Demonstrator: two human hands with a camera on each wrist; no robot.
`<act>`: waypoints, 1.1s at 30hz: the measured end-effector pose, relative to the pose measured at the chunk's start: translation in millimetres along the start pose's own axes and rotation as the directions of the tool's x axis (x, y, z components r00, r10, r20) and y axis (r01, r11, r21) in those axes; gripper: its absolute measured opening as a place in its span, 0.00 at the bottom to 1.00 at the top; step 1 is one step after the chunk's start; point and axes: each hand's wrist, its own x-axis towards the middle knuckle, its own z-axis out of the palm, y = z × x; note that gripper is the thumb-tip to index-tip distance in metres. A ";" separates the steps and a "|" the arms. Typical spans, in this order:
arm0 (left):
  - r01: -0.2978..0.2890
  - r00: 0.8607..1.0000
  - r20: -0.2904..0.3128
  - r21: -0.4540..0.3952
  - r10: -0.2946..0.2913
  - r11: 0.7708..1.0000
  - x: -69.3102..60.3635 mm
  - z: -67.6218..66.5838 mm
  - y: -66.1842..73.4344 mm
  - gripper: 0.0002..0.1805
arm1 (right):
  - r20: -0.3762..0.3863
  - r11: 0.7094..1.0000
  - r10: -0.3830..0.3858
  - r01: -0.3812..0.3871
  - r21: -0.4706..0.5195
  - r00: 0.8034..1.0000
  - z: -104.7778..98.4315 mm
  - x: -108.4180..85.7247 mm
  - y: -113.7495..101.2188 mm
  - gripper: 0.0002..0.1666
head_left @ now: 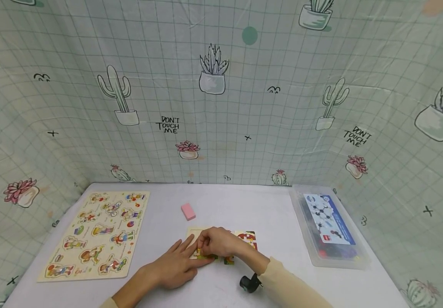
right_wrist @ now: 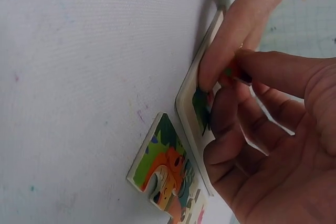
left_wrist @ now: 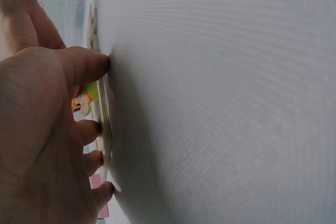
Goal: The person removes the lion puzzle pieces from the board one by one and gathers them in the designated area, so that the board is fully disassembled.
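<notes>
A small wooden puzzle board (head_left: 192, 232) with a pale raised rim (right_wrist: 185, 90) lies in front of me, mostly covered by both hands. My left hand (head_left: 175, 267) rests on its left side with extended fingers, one fingertip pressing inside the frame. Over the board, my right hand (head_left: 219, 241) pinches a small red and green puzzle piece (right_wrist: 230, 74) between thumb and forefinger. The fingers hide most of that piece. Right beside the board, a loose jigsaw piece (right_wrist: 170, 169) printed with an orange animal lies on the table; more pieces (head_left: 247, 236) are partly behind my right wrist.
A large picture puzzle board (head_left: 94, 235) with several figures lies at the left. Beyond the small board is a pink block (head_left: 188, 211). At the right stands a clear plastic case (head_left: 329, 231) with a blue label. A black object (head_left: 249, 283) sits by my right sleeve.
</notes>
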 end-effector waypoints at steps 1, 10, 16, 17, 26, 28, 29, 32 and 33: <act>0.000 1.000 0.000 -0.001 0.000 1.000 0.0 -0.1 0.1 0.27 | -0.001 1.000 -0.003 0.003 -0.003 1.000 -0.3 -0.4 0.1 0.07; 0.006 1.000 0.012 -0.008 -0.006 1.000 -0.3 -1.0 0.9 0.27 | -0.045 1.000 -0.023 0.023 -0.002 0.999 -7.7 -5.0 4.4 0.07; 0.005 1.000 0.010 -0.006 -0.005 1.000 0.5 -0.6 0.2 0.27 | -0.062 0.999 -0.024 0.022 -0.028 0.998 -19.5 -12.0 8.7 0.07; 0.005 1.000 0.008 -0.006 -0.005 1.000 0.7 -0.3 0.0 0.27 | -0.066 1.000 -0.016 0.014 -0.028 0.998 -22.0 -13.6 9.9 0.07; 0.022 1.000 -0.002 -0.006 -0.022 1.000 0.4 -0.1 1.6 0.27 | -0.083 0.997 0.040 -0.045 -0.059 0.996 -46.9 -30.1 32.7 0.05; 0.026 1.000 -0.001 -0.010 -0.026 1.000 0.3 -0.4 2.1 0.27 | -0.085 0.995 0.051 -0.058 -0.078 0.995 -49.6 -32.8 38.0 0.05; 0.028 1.000 -0.001 -0.011 -0.028 1.000 0.2 -0.6 2.4 0.27 | -0.084 0.995 0.052 -0.059 -0.079 0.995 -50.3 -34.0 39.9 0.05; 0.031 1.000 0.000 -0.013 -0.031 0.999 0.4 -0.9 3.0 0.27 | -0.074 0.993 0.067 -0.074 -0.090 0.995 -50.9 -36.5 44.3 0.06; 0.031 1.000 0.000 -0.013 -0.031 0.999 0.4 -1.0 3.2 0.27 | -0.067 0.993 0.070 -0.075 -0.089 0.995 -50.6 -37.0 45.3 0.07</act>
